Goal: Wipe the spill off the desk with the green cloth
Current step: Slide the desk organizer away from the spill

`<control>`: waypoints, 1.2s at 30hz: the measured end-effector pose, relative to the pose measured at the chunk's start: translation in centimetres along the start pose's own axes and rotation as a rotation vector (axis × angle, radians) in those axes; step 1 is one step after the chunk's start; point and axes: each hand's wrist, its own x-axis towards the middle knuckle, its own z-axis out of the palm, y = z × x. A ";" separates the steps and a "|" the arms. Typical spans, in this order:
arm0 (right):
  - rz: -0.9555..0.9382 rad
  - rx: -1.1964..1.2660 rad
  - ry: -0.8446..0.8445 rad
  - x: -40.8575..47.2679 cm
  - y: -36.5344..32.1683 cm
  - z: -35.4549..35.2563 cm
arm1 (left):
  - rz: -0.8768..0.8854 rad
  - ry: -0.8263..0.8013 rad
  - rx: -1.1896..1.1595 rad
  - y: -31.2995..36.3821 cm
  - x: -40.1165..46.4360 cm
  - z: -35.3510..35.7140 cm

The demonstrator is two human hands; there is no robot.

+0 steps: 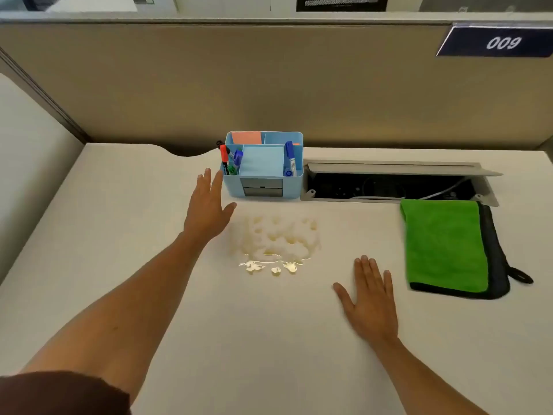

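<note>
On the desk (pixel 119 235), spill (pixel 273 244) beside green cloth (pixel 446 244)

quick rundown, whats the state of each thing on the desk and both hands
spill: wet, unwiped, in front of the organizer
green cloth: folded flat, untouched, right of the spill
desk organizer: upright, holding markers and notes
cable hatch: lid open
left hand: open, empty, beside the organizer
right hand: open, flat, empty, near the cloth
</note>
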 end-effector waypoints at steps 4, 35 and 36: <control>0.000 -0.018 0.039 0.2 0.0 -0.1 | -0.013 -0.051 -0.143 0.3 1.8 1.1; -0.007 -0.032 0.104 0.4 0.5 1.1 | -0.217 0.258 -0.463 -2.2 -1.1 -0.3; -0.007 -0.030 0.106 0.4 0.5 1.1 | -0.227 0.289 -0.452 -2.9 -1.4 -0.9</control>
